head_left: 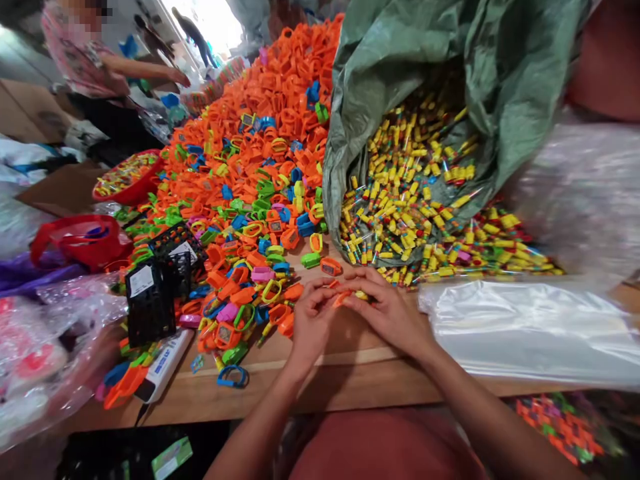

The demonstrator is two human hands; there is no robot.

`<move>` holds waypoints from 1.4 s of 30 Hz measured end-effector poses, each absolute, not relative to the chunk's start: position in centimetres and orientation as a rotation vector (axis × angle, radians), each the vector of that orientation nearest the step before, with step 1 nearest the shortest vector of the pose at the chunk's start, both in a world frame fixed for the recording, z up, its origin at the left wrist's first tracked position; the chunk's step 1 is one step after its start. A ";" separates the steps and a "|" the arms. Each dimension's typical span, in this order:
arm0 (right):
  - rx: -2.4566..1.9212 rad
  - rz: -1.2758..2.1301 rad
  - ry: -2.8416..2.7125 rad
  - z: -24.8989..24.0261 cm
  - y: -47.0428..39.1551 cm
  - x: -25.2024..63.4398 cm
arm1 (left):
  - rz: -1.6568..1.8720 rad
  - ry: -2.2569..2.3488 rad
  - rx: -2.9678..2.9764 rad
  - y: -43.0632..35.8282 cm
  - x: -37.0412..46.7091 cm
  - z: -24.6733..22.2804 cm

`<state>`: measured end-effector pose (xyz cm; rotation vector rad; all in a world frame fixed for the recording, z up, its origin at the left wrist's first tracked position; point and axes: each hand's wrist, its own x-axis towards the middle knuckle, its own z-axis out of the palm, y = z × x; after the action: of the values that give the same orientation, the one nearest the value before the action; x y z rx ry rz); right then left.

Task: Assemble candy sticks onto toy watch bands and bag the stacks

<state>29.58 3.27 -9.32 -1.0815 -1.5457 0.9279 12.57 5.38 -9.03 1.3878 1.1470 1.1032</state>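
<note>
My left hand and my right hand meet over the front of the wooden table. Both are closed on a small orange plastic toy watch, mostly covered by my fingers. A little yellow piece shows at my right fingertips; I cannot tell whether it is joined to the watch. Just beyond my hands lies another orange toy watch. To the left rises a big heap of toy watches, mostly orange with blue, green, yellow and pink ones.
A green sack spills small yellow-ended clear tubes onto the table. Flat clear plastic bags lie at right. Black trays, a white power strip and a red basin are at left. A person stands back left.
</note>
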 end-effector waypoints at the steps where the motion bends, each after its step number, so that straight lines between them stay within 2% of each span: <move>1: -1.091 0.916 -1.570 -9.2 3.2 29.6 | 1.115 1.169 1.423 5.4 12.5 -9.0; 7: -1.178 0.850 -1.565 -9.4 3.2 29.1 | 1.125 1.206 1.658 5.2 12.7 -8.9; 14: -1.277 0.960 -1.578 -9.1 2.9 28.9 | 1.057 1.225 1.841 5.3 12.8 -8.7; 26: -1.469 0.857 -1.487 -9.2 2.4 28.8 | 1.023 1.257 1.850 5.1 12.9 -8.1; 32: -1.415 0.811 -1.452 -9.0 2.3 28.7 | 1.037 1.248 1.878 4.9 12.9 -7.7; 42: -1.220 0.982 -1.622 -8.2 2.1 30.6 | 1.071 1.129 1.965 4.2 11.8 -6.9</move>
<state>30.57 2.11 -8.19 -1.2195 -1.6225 0.9824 11.76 4.24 -6.94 1.9652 1.1294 1.0713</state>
